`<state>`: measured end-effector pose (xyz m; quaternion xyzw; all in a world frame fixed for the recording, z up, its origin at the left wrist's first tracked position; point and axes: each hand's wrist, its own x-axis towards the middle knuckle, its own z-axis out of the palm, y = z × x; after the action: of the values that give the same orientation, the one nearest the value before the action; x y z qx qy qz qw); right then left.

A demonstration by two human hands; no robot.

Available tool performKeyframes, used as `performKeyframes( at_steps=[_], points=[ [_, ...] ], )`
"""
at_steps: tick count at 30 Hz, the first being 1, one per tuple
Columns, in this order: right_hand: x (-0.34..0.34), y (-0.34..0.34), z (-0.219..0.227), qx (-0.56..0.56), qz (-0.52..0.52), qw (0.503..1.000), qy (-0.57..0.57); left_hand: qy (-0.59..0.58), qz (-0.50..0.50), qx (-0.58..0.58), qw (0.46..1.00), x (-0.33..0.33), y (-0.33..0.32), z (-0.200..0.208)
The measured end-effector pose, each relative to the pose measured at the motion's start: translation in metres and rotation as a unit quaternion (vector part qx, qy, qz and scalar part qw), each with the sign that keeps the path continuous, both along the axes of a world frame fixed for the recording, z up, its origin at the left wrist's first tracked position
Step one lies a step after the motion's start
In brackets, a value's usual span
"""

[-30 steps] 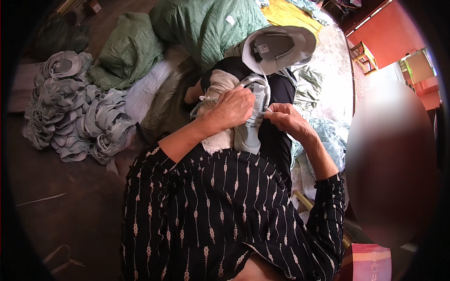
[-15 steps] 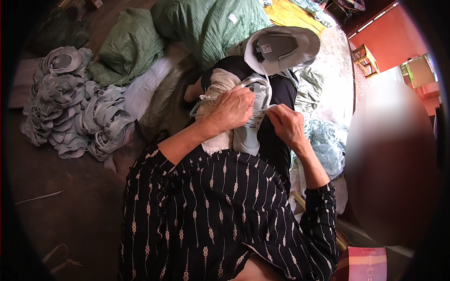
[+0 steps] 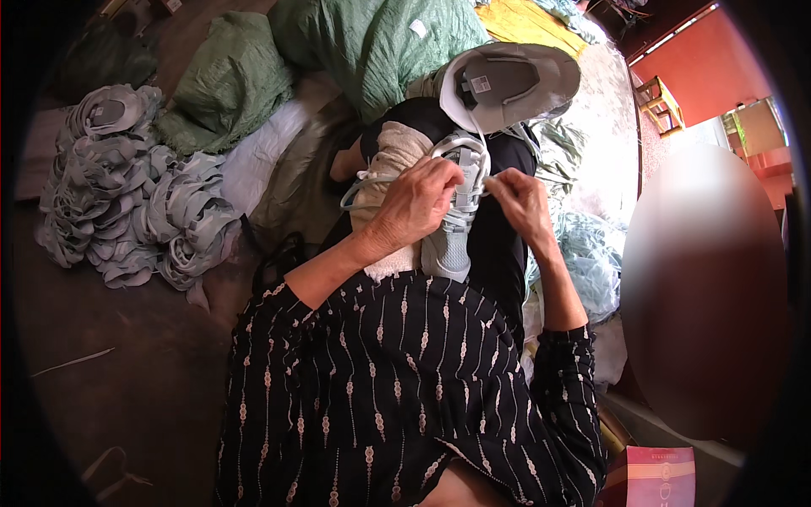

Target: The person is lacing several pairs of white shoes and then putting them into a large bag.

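Observation:
A light grey shoe upper (image 3: 446, 253) lies along my lap, its toe toward me and its tongue and laced eyelets facing up. My left hand (image 3: 416, 204) is closed over its left side at the laces; what its fingertips grip is hidden. On the other side, my right hand (image 3: 524, 204) pinches a pale shoelace (image 3: 485, 180) beside the upper eyelets. Under my left wrist, a cream cloth (image 3: 397, 152) covers my leg, with a loop of lace lying over it. Beyond my hands rests a larger grey shoe upper (image 3: 511, 84), opening up, with a label inside.
A tangled heap of grey strap-like pieces (image 3: 127, 194) sits at the left. Green woven sacks (image 3: 372, 51) stand ahead. Clear plastic bags (image 3: 587, 262) lie to my right, and a pink box (image 3: 661, 475) is at the lower right. A wooden stool (image 3: 661, 106) stands farther off.
My right hand has moved a little away from me and to the right, with its fingertips higher beside the eyelets. The left hand has barely shifted at the laces.

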<state>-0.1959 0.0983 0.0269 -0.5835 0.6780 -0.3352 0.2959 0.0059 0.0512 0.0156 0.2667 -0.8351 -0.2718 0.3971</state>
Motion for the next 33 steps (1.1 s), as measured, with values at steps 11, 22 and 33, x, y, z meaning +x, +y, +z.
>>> performKeyframes(
  at_steps=[11,22,33],
  points=[
    [-0.022,0.024,0.005,-0.039,-0.044,0.973,-0.224,-0.038,0.018,-0.097,0.994,-0.005,0.005,0.016],
    [-0.02,0.019,0.009,0.087,0.021,0.948,-0.305,-0.046,-0.082,-0.005,0.996,-0.018,-0.005,0.0],
    [-0.016,-0.063,0.017,-0.006,-0.101,0.683,-0.723,-0.124,0.067,-0.137,0.981,-0.041,0.018,-0.013]
  ],
)
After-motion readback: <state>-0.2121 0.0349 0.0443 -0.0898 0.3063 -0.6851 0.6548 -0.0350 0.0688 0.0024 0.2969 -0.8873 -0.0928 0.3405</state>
